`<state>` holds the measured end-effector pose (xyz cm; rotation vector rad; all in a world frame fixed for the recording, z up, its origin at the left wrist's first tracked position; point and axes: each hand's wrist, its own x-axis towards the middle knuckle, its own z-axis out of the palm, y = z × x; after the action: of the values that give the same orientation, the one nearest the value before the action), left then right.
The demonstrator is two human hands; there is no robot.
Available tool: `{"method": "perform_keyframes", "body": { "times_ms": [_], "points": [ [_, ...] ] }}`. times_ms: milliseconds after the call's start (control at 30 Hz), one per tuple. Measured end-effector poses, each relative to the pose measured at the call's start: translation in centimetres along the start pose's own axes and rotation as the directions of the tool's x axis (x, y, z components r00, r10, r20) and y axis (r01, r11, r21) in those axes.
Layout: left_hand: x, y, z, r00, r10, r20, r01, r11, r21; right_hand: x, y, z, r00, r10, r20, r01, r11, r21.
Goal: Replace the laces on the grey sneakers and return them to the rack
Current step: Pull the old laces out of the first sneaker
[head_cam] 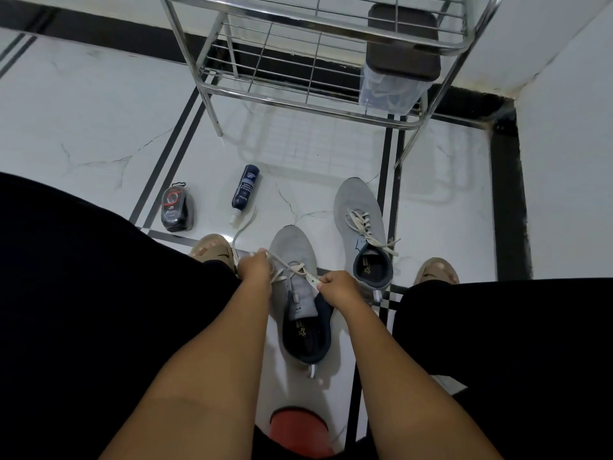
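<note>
A grey sneaker (292,250) lies on the floor between my knees, toe pointing away. Its cream lace (292,267) runs taut across the eyelets between my hands. My left hand (254,266) grips one stretch of the lace at the shoe's left side, and a loose end (242,227) curls up beyond it. My right hand (336,284) pinches the lace at the shoe's right side, over the tongue. A second grey sneaker (356,207) stands further right, laced with a loose cream lace. The steel rack (212,91) stands beyond.
A dark spray bottle (244,191) lies on the white tiles, with a black shoe-polish sponge case (173,208) to its left. A clear box with a dark lid (403,44) sits on the rack's lower shelf. A red round object (298,429) is below me. My sandalled feet flank the shoes.
</note>
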<state>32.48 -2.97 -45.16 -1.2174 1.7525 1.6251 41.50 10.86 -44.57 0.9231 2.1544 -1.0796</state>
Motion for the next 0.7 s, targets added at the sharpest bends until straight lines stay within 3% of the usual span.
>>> {"method": "perform_keyframes", "body": {
  "times_ms": [100, 200, 267, 333, 400, 467, 533, 633, 700],
  "points": [
    [-0.4, 0.1, 0.6, 0.999, -0.02, -0.04, 0.02, 1.0, -0.007, 0.1, 0.2, -0.2, 1.0, 0.018, 0.014, -0.019, 0.999, 0.036],
    [-0.7, 0.5, 0.6, 0.997, -0.066, 0.031, 0.069, 0.993, -0.097, 0.0, 0.2, -0.3, 0.999, 0.031, 0.014, -0.032, 0.998, 0.056],
    [-1.5, 1.1, 0.0, 0.99, -0.1, 0.103, 0.124, 0.959, -0.253, -0.1, 0.3, -0.3, 0.999, 0.038, 0.014, -0.039, 0.997, 0.066],
    [-0.6, 1.2, -0.7, 0.995, -0.09, 0.048, 0.101, 0.92, -0.38, -0.1, 0.4, -0.3, 0.998, 0.058, 0.018, -0.06, 0.994, 0.087],
    [-1.0, 2.2, -0.8, 0.999, -0.023, 0.038, 0.03, 0.979, -0.202, -0.1, 0.5, -0.3, 0.997, 0.077, 0.018, -0.079, 0.991, 0.104],
    [-1.1, 2.5, -0.3, 0.998, 0.06, 0.026, -0.064, 0.979, 0.195, -0.1, 0.4, -0.3, 0.997, 0.078, 0.028, -0.08, 0.992, 0.101],
    [-1.3, 1.3, 0.1, 0.965, 0.263, 0.007, -0.209, 0.752, 0.626, -0.1, 0.3, -0.4, 0.996, 0.073, 0.049, -0.078, 0.991, 0.107],
    [-3.5, -1.1, -0.1, 0.814, 0.579, 0.041, -0.321, 0.391, 0.862, -0.1, 0.1, -1.0, 0.993, 0.077, 0.088, -0.089, 0.984, 0.153],
    [-4.6, -2.3, 0.1, 0.796, 0.58, 0.172, -0.331, 0.18, 0.926, 0.1, 0.2, -1.2, 0.992, 0.085, 0.097, -0.102, 0.976, 0.191]
  ]
}}
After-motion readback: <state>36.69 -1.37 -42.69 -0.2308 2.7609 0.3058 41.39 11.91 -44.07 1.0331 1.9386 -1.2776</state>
